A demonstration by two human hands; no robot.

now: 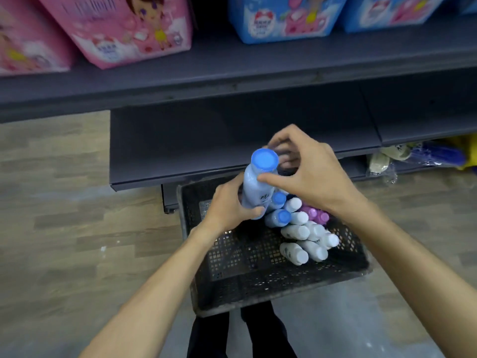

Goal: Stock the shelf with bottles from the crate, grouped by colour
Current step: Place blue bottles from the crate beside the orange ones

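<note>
Two bare forearms reach over the black crate [271,288] on the floor, where the left hand [229,208] is wrapped round the lower body of a pale blue bottle [258,187] held upright above the crate's far edge, just before the bare lower shelf [206,140]. The right hand [309,171] curls loosely at its neck, thumb touching below the blue cap [264,160]. The bottle looks like stiff, smooth plastic, probably light, perhaps slippery, so the waist seems the safest hold; white bottles [304,239] and purple bottles [315,214] lie by the crate's right wall.
</note>
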